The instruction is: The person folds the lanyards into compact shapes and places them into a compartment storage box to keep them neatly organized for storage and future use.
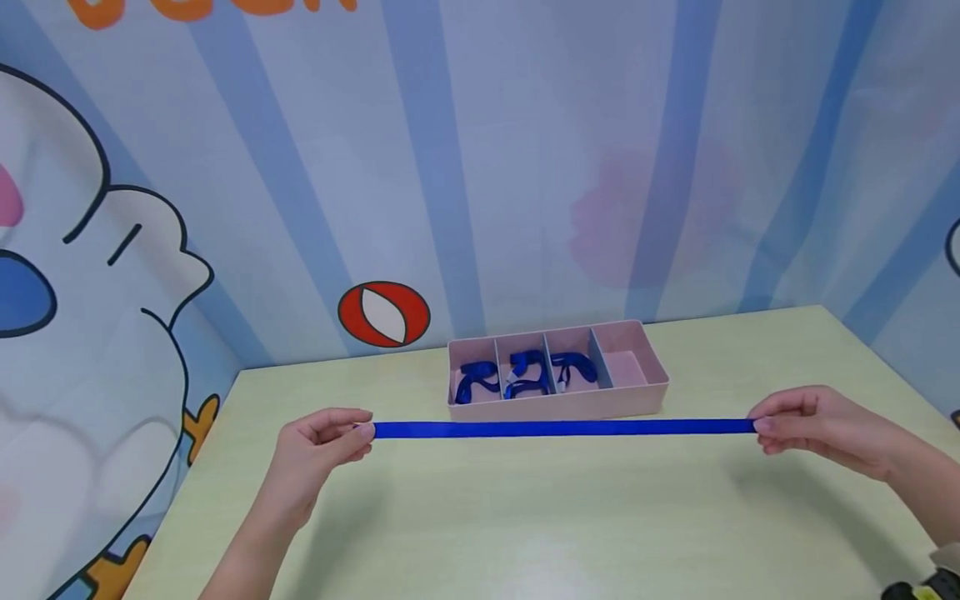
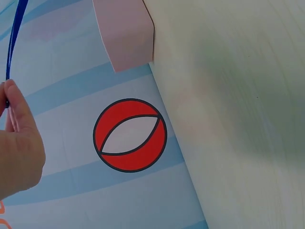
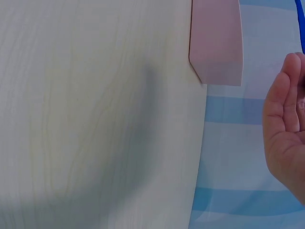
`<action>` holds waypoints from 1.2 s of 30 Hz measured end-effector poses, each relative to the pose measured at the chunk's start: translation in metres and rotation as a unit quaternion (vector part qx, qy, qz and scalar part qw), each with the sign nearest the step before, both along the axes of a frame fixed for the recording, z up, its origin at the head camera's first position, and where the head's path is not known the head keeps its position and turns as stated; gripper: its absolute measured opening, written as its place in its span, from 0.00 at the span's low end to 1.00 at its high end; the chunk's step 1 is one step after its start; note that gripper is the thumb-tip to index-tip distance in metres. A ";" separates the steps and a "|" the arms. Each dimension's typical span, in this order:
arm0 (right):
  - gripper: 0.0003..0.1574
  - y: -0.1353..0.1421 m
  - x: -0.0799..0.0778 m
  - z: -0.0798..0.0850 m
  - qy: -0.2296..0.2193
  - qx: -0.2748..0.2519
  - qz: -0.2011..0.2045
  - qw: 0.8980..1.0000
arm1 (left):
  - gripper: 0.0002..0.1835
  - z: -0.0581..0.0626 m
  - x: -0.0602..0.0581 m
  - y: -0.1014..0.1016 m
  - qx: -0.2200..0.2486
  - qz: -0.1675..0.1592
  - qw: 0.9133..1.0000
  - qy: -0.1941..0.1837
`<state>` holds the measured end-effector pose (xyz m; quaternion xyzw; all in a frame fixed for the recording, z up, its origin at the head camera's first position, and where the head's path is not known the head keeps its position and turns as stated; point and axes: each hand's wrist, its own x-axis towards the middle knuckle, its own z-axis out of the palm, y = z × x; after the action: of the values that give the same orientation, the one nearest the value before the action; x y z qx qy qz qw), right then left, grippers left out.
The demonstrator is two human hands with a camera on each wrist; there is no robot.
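A blue lanyard (image 1: 562,428) is stretched into a flat, straight band, level above the table. At its left end my left hand (image 1: 318,454) pinches it between thumb and fingers. My right hand (image 1: 828,429) pinches the opposite end the same way. In the left wrist view, the lanyard (image 2: 17,36) runs upward from the fingertips. Only a short piece of the lanyard (image 3: 301,21) shows in the right wrist view, above the hand (image 3: 286,124). Behind the band stands a pink divided box (image 1: 555,407), with bundled blue lanyards (image 1: 528,367) in three compartments; its rightmost compartment holds none.
The pale wooden table (image 1: 540,517) carries shadows of both arms. A printed backdrop (image 1: 510,167) with blue stripes and a red ball picture (image 1: 384,314) rises directly behind the table's far edge. Part of a dark wrist strap (image 1: 922,587) shows at the lower right.
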<state>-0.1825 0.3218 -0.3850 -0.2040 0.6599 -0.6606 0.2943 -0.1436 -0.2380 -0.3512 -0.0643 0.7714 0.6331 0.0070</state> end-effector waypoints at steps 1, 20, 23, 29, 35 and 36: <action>0.22 0.000 0.000 0.001 0.001 0.006 -0.002 1.000 | 0.16 -0.001 -0.001 0.000 -0.021 0.003 1.000 -0.005; 0.20 0.000 -0.006 0.017 -0.041 -0.010 -0.133 0.990 | 0.12 -0.016 -0.011 0.008 0.004 -0.045 0.996 -0.077; 0.20 -0.001 -0.007 0.022 -0.040 -0.029 -0.124 0.991 | 0.14 -0.013 -0.011 0.007 0.066 -0.053 0.992 -0.093; 0.22 -0.010 -0.009 0.038 -0.040 -0.050 -0.086 0.994 | 0.15 -0.001 -0.009 0.012 0.107 -0.052 0.987 -0.104; 0.21 -0.028 -0.010 0.057 -0.046 -0.049 -0.061 0.996 | 0.15 0.008 -0.009 0.021 0.133 -0.064 0.984 -0.096; 0.21 -0.032 -0.009 0.060 -0.046 -0.041 -0.066 0.996 | 0.15 0.009 -0.009 0.023 0.137 -0.066 0.984 -0.095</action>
<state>-0.1919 0.2901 -0.3254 -0.1408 0.6302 -0.7137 0.2713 -0.1526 -0.2154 -0.3423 -0.0716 0.6754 0.7222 0.1308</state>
